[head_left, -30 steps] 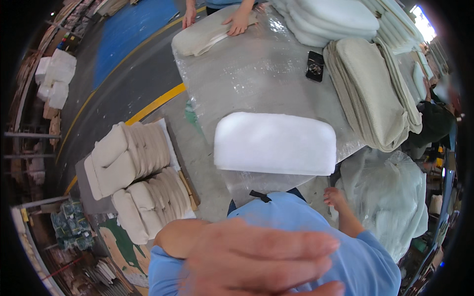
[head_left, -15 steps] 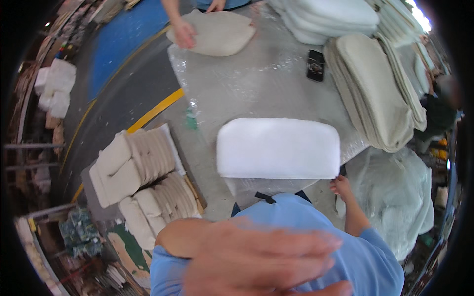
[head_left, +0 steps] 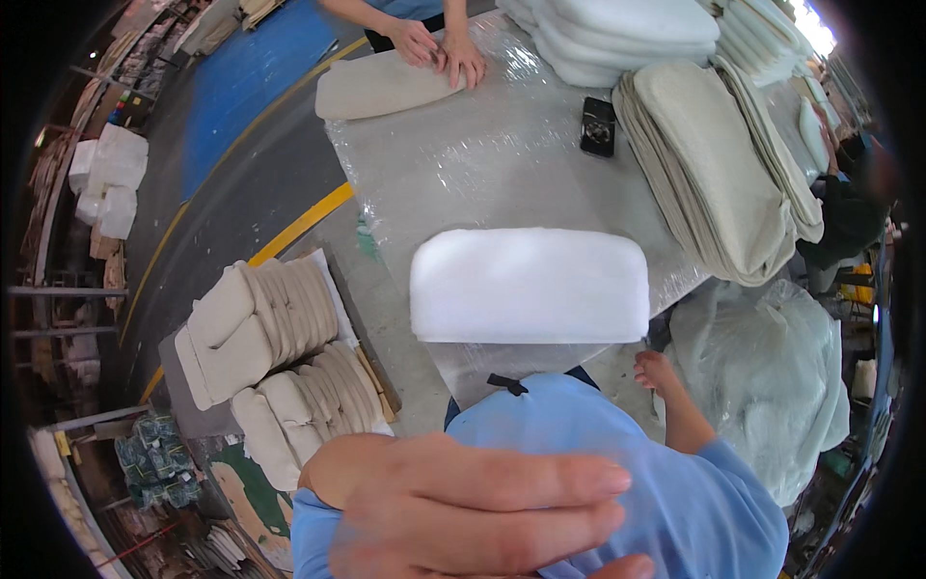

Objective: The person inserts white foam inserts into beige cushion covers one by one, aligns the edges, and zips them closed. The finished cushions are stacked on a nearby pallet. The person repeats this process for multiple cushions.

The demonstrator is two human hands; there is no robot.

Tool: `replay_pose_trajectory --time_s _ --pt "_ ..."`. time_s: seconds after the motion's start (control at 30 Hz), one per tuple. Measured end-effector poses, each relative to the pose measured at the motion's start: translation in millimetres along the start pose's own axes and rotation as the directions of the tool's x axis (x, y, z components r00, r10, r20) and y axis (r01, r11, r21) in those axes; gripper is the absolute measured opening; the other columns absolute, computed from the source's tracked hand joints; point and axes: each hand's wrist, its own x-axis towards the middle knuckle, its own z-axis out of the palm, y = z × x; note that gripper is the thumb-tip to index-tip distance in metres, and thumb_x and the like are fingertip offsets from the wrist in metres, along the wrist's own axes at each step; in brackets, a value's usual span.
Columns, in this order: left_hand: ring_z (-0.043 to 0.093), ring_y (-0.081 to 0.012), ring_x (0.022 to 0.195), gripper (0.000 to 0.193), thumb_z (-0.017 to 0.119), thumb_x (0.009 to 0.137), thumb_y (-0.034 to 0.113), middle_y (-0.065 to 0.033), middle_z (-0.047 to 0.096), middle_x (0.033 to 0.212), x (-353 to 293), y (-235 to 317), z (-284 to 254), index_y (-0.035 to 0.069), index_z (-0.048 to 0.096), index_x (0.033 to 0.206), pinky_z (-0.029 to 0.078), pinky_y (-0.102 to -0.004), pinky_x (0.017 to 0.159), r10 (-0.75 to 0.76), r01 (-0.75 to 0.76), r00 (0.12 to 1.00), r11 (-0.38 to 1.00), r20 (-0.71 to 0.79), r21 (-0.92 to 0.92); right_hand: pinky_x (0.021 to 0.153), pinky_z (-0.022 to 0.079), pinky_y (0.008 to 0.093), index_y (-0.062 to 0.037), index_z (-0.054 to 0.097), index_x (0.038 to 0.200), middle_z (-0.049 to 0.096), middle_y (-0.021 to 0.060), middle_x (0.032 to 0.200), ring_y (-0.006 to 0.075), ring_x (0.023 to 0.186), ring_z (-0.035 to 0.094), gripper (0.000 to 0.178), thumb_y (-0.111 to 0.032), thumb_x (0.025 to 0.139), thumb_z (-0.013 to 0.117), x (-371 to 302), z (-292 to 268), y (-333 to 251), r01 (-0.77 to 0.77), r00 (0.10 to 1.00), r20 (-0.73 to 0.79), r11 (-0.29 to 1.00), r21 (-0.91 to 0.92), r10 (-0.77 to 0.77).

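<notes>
A white padded cushion piece (head_left: 530,285) with rounded far corners lies flat on the plastic-covered table (head_left: 453,198) right in front of me. My left hand (head_left: 482,507) is raised close to the camera, fingers stretched toward the right, nothing seen in it. Beyond the cushion piece's near right corner is my right hand (head_left: 656,372), low and apart from it. Its fingers are curled together; whatever they hold, if anything, is too small to make out. At the far left of the table, a co-worker's hands (head_left: 439,53) press on a folded beige fabric cover (head_left: 386,85).
Beige covers (head_left: 714,154) are stacked at the table's right, beside a black phone (head_left: 598,127). White padding (head_left: 617,34) is piled behind. Folded beige pieces (head_left: 280,338) stand low on the left. A large clear plastic bag (head_left: 762,386) bulges at the right. Another person (head_left: 849,207) is farther right.
My left hand has shifted slightly left and lower. My right hand has drawn away from the cushion piece's corner. The co-worker's beige cover, wide and oval before, is now folded narrower.
</notes>
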Motion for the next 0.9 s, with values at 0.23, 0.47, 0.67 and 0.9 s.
replay_pose_trajectory --time_s 0.23,0.47,0.67,0.9 --pt "0.077 -0.0276 0.092 0.015 0.066 0.095 0.015 -0.0066 0.078 0.106 -1 -23 1 0.014 0.078 0.106 0.062 -0.0463 0.091 0.061 -0.147 0.944 0.957 0.323 0.250 0.057 0.050 0.0307 -0.0052 0.074 0.119 0.074 0.0058 0.095 0.0157 0.067 0.067 0.033 -0.030 0.100 0.064 -9 -9 -6 -0.011 0.999 -0.043 1.000 -0.005 0.011" --pt "0.070 -0.0145 0.091 0.021 0.062 0.109 0.017 -0.0064 0.076 0.100 -154 -157 -117 0.000 0.074 0.109 0.055 -0.0299 0.086 -0.740 0.802 0.595 0.519 -0.315 0.296 0.056 0.050 0.0288 -0.0049 0.069 0.094 0.071 0.0038 0.084 0.0152 0.063 0.065 0.031 -0.034 0.106 0.065 -23 -37 -41 0.292 0.956 -0.077 0.923 0.251 -0.282" --pt "0.065 -0.0125 0.083 0.037 0.056 0.111 0.037 -0.0058 0.073 0.102 -235 -238 -153 0.003 0.071 0.112 0.053 -0.0285 0.078 -0.852 0.995 0.071 0.093 -0.518 -0.017 0.067 0.051 0.0296 -0.0038 0.071 0.106 0.070 0.0045 0.091 0.0150 0.079 0.067 0.044 -0.047 0.106 0.063 -22 -20 -136 0.489 0.870 -0.275 0.789 0.372 -0.409" --pt "0.065 -0.0283 0.125 0.062 0.043 0.114 0.046 -0.0190 0.066 0.138 -223 -312 -114 -0.006 0.054 0.146 0.052 -0.0404 0.104 -0.950 0.969 -0.111 -0.039 -0.290 -0.243 0.105 0.050 0.0398 0.0058 0.064 0.140 0.070 0.0179 0.132 0.0296 0.116 0.067 0.075 -0.061 0.108 0.052 -13 19 -193 0.384 0.885 -0.389 0.875 0.296 -0.257"
